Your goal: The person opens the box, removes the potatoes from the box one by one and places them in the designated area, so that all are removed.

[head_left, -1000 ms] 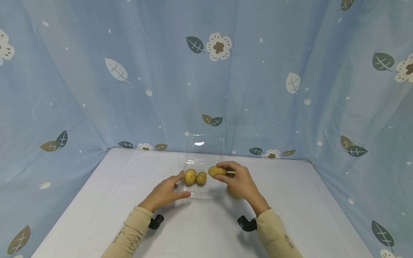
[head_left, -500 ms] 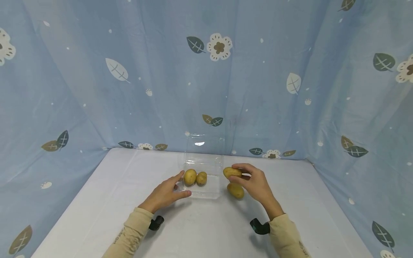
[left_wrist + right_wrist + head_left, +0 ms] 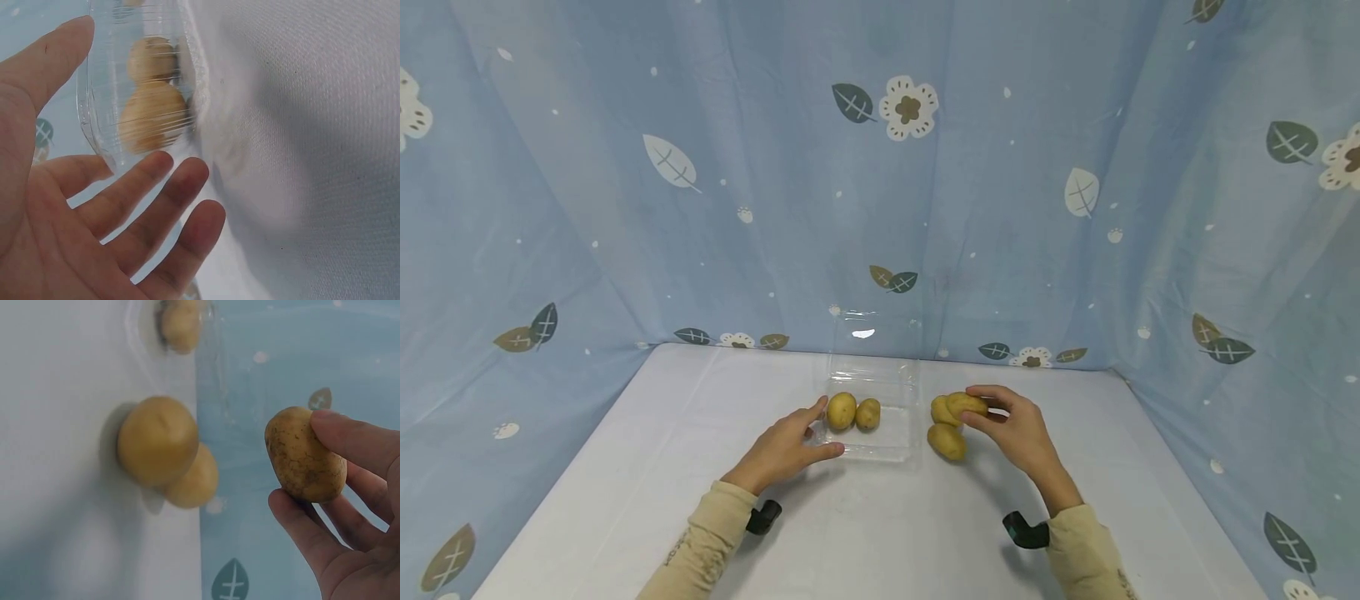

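Note:
My right hand [image 3: 1017, 427] pinches a potato [image 3: 305, 455] between thumb and fingers, raised off the table in the right wrist view. Two more potatoes lie right of the clear plastic box: a front one [image 3: 947, 442] and a back one [image 3: 942, 410], partly hidden by the held potato. Inside the box [image 3: 891, 450], at its left side, sit a larger potato [image 3: 842, 412] and a smaller potato [image 3: 868, 414]. My left hand [image 3: 784, 447] is spread at the box's left end, thumb and fingertips right at its wall.
The box's clear lid [image 3: 880, 337] stands raised at the back. A white cloth [image 3: 700, 400] covers the table, and a blue patterned curtain [image 3: 790, 208] hangs behind it. Black wrist cameras sit under both forearms.
My right hand has carried the potato out from over the box to the right, above the two loose potatoes, uncovering the front one. My left hand has stayed in place.

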Tool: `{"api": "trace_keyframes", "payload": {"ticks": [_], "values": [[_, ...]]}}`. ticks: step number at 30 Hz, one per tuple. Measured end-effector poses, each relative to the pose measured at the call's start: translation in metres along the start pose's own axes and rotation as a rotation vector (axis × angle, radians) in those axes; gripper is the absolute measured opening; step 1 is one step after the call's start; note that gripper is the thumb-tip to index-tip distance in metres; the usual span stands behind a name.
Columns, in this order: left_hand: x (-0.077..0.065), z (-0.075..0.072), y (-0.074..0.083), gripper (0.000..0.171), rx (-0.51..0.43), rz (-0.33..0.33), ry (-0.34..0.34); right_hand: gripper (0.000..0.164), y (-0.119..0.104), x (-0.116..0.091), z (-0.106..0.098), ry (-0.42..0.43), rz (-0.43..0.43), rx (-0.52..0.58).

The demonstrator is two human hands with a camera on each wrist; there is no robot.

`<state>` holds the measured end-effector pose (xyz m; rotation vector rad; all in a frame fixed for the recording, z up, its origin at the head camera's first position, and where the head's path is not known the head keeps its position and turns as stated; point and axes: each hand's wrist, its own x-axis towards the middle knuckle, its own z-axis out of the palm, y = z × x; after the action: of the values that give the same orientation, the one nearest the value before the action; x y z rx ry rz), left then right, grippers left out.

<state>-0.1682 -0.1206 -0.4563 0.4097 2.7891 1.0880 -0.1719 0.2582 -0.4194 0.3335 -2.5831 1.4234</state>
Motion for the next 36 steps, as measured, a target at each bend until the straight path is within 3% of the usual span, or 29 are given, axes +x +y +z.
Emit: {"api": "trace_keyframes", "payload": {"ticks": [13, 36], "values": [[0.002, 0.0, -0.002, 0.095, 0.018, 0.002, -0.001, 0.044, 0.022, -0.002, -0.01, -0.003, 0.01, -0.021], [0.001, -0.001, 0.0, 0.095, -0.012, -0.002, -0.005, 0.035, 0.048, -0.009, -0.009, -0.09, 0.161, -0.145]]}}
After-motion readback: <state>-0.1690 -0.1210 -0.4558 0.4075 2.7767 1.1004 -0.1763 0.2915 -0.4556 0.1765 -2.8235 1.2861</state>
